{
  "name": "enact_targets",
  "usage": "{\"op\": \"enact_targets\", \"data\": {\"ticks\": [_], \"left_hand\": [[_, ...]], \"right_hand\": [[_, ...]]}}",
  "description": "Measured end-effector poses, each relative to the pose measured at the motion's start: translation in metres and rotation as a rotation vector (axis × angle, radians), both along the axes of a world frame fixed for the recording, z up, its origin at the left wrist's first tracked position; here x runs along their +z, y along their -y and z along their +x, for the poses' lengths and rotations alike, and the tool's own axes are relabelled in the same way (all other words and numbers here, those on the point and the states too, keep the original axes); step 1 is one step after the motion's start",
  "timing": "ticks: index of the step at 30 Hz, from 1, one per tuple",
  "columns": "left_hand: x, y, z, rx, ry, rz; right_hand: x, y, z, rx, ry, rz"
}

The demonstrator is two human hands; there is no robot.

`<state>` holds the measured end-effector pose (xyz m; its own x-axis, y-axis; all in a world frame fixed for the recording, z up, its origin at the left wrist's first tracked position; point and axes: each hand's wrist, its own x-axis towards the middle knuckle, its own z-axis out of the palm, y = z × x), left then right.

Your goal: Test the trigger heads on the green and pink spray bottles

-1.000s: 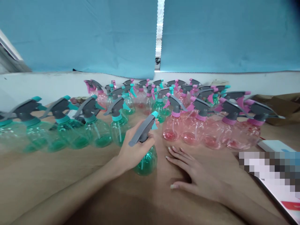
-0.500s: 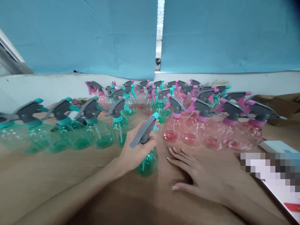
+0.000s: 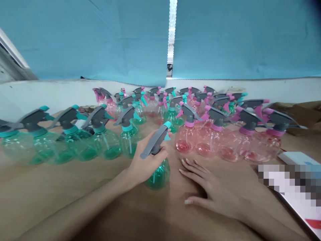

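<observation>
- Held article: a green spray bottle (image 3: 159,177), centred before you over the near part of the table (image 3: 62,184), in front of the two rows
- Its look: your bottle has a rounded, translucent body with bright glints and a pale tube (image 3: 153,174) inside; above sits a grey spray head (image 3: 155,139) with a turquoise nozzle (image 3: 167,125) and trigger (image 3: 167,136)
- Your left hand (image 3: 144,159): curled round the bottle's neck, just beneath the spray head, hiding the collar
- Your right hand (image 3: 210,184): palm down on the table, spread, its thumb (image 3: 198,200) well apart from the fingers (image 3: 193,176), which point forward and to your left
- Lettering: the flat pale object (image 3: 298,207) at your right bears a red patch (image 3: 313,223) whose marks are too blurred to read; its upper part is pixelated
- Orientation: the bottle's long axis is near upright; the nozzle points away from you and slightly right, the grey tail of the head toward your near left
- Surroundings: green bottles (image 3: 107,145) line your left, pink bottles (image 3: 185,140) your right, and a mixed group (image 3: 172,115) stands behind
</observation>
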<state>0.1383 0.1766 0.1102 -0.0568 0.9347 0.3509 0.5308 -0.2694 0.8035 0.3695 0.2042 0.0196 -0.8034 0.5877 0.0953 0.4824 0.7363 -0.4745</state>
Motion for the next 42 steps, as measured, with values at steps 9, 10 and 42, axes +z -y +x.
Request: {"op": "enact_targets", "data": {"ticks": [9, 10, 42], "left_hand": [[0.002, 0.000, -0.003, -0.055, -0.018, 0.012], [0.003, 0.001, -0.002, -0.067, -0.016, 0.012], [-0.003, 0.001, 0.000, -0.031, 0.057, 0.033]], "right_hand": [[0.001, 0.000, -0.001, -0.003, 0.034, 0.003], [0.002, 0.001, -0.001, -0.005, 0.033, 0.001], [-0.002, -0.001, 0.000, -0.002, 0.043, 0.007]]}}
